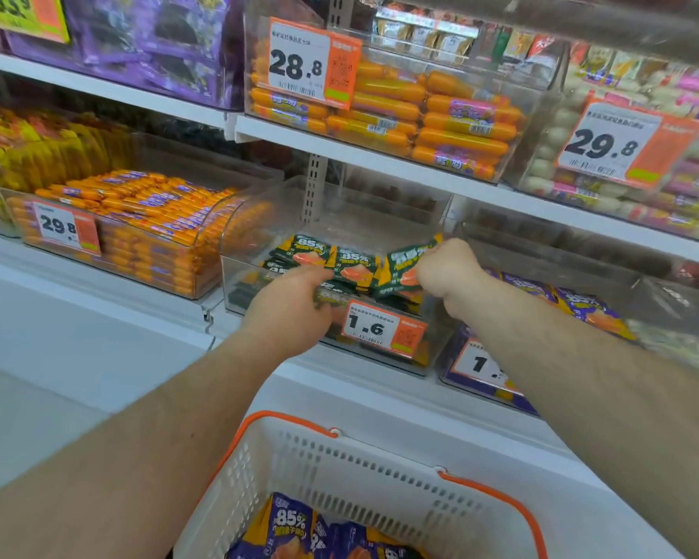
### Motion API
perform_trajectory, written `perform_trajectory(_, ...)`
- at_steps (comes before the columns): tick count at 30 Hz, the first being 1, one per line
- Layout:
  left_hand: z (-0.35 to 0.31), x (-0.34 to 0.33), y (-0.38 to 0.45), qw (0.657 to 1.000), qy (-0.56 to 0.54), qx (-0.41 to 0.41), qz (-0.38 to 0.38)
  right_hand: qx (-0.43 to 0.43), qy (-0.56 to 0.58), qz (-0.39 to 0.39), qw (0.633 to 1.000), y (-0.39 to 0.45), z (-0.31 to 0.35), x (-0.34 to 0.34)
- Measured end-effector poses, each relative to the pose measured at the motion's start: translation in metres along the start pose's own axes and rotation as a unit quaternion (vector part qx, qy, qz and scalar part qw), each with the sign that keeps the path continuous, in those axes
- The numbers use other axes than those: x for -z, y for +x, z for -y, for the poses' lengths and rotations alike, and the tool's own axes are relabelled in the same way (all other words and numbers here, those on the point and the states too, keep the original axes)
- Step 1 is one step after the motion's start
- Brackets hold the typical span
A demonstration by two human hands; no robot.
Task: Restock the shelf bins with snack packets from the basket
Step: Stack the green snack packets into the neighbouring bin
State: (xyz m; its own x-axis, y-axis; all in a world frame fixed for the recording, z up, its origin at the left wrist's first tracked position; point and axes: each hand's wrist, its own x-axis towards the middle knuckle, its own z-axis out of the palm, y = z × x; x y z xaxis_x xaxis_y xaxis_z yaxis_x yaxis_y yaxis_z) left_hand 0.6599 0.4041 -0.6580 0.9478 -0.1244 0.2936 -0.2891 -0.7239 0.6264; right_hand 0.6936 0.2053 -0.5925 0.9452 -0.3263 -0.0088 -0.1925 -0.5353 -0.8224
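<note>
Basket [364,470] below, purple packets [291,526] inside. Left hand [289,304] and right hand [446,272] both clutching green packets [354,262] over clear bin [243,284]; loose bunch could spill over front wall.

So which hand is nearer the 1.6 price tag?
Left. The left hand sits right beside the 1.6 price tag, at its left edge; the right hand is above it, gripping green packets.

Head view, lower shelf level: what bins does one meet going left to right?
Orange sausage bin → green packet bin with both hands in it → purple packet bin.
</note>
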Motion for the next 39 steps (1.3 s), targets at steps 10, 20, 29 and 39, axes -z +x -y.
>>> perform_trajectory(10,0.001,-0.008,-0.003,0.999,0.016,0.006,0.03,-0.107,-0.27,0.172,0.941,-0.018,0.006,-0.01)
perform_trajectory(20,-0.001,-0.01,-0.007,0.999,0.036,-0.013,0.025,0.054,-0.416,0.221,0.88,-0.013,0.005,-0.024)
perform_trajectory(29,0.0,-0.012,-0.009,0.999,0.045,-0.025,0.017,0.072,-0.377,0.27,0.883,-0.006,-0.005,-0.027)
perform_trajectory(39,-0.006,-0.034,-0.031,0.976,0.105,-0.082,0.174,0.51,-0.257,-0.202,0.796,-0.045,-0.077,-0.04)
